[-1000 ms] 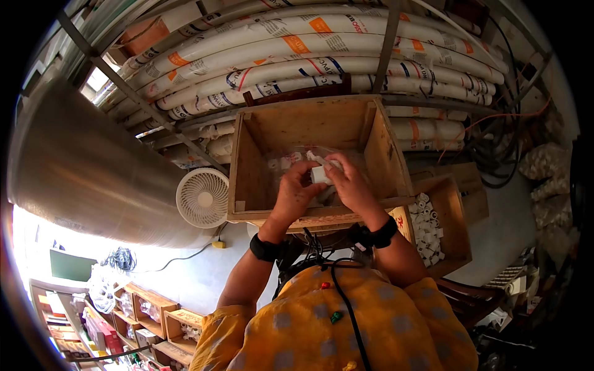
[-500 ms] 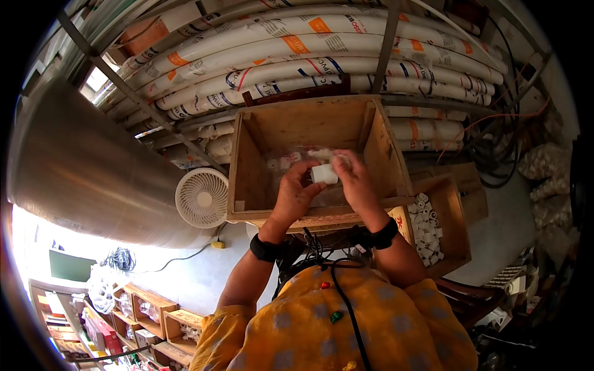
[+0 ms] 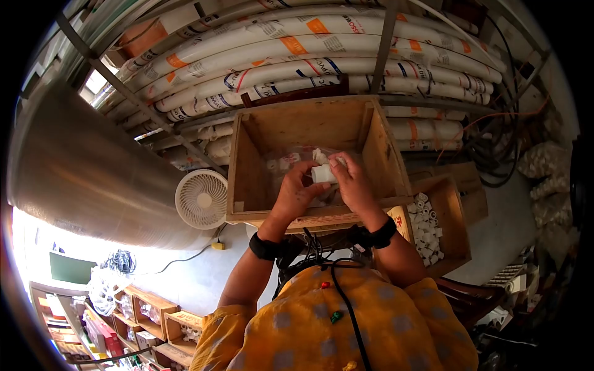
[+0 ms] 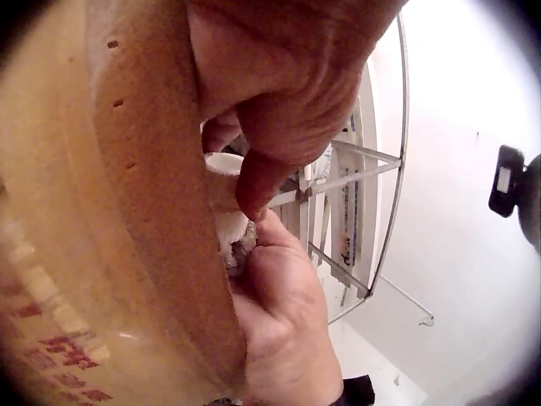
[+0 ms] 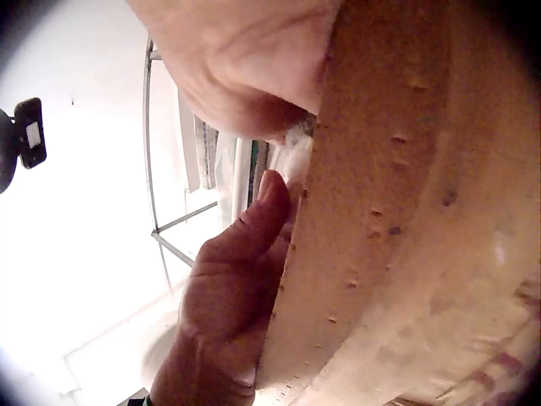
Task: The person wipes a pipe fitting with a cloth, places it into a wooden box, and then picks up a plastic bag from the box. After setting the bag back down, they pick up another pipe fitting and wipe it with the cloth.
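Note:
Over the wooden box (image 3: pixel 303 120), both hands meet at a short white plastic pipe fitting (image 3: pixel 322 175). My left hand (image 3: pixel 293 191) grips it from the left, thumb below and fingers above. The round end of the fitting (image 4: pixel 225 163) shows under the left thumb in the left wrist view. From the other side, my right hand (image 3: pixel 354 185) pinches a crumpled whitish cloth-like piece (image 3: pixel 320 156) against the fitting. A greyish, fuzzy part of that piece (image 4: pixel 241 251) sticks out by the right thumb. In the right wrist view the box wall hides most of the work.
Clear plastic bags with white fittings (image 3: pixel 281 163) lie inside the box. A smaller wooden box (image 3: pixel 455 216) of white fittings stands at the right. To the left are a white fan (image 3: pixel 203 198) and a large metal cylinder (image 3: pixel 93 161). Wrapped pipes (image 3: pixel 291 46) fill the rack behind.
The right hand has shifted slightly around the fitting, and the whitish piece has changed shape above it. The left hand keeps its hold in nearly the same spot.

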### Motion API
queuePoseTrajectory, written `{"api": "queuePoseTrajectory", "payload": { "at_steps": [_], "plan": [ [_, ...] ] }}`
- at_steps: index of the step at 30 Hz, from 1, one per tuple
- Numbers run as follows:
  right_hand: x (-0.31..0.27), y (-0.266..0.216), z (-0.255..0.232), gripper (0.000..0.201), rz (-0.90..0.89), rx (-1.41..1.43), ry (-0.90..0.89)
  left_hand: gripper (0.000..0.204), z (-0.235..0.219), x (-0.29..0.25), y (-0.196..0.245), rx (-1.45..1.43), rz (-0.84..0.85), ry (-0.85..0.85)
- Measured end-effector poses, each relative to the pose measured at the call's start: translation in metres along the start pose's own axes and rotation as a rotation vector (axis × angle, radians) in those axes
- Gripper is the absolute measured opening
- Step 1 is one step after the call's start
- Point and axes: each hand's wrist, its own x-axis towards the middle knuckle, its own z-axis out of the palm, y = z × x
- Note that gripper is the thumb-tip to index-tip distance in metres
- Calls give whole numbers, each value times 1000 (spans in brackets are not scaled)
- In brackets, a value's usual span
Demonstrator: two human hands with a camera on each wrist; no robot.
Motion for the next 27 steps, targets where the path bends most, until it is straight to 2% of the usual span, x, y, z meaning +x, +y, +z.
{"api": "queuePoseTrajectory", "payload": {
  "at_steps": [5, 11, 14, 17, 19, 22, 23, 27],
  "plan": [
    [0, -4, -1, 25, -11, -42, 87, 40, -1, -1, 2, -126, -39, -81],
    [0, -4, -1, 26, -59, 182, 264, 36, -4, -1, 4, -283, -39, -54],
    [-6, -12, -4, 26, -24, 57, 145, 33, -7, -2, 8, -395, -102, -89],
    [-10, -23, 3, 25, -135, 96, -58, 31, -10, 1, 5, -400, -99, -116],
    [-11, -23, 2, 24, -122, 68, -95, 30, -12, 3, 0, -455, -91, -138],
    [-12, -21, 1, 22, -67, 94, -129, 32, -5, 0, 4, -601, -135, -57],
    [-12, -19, 0, 21, -43, 113, -137, 33, -7, 0, 3, -612, -153, -77],
    [-10, -18, -3, 27, -212, -75, -198, 38, -14, -2, 5, -643, -217, -150]
  ]
}}
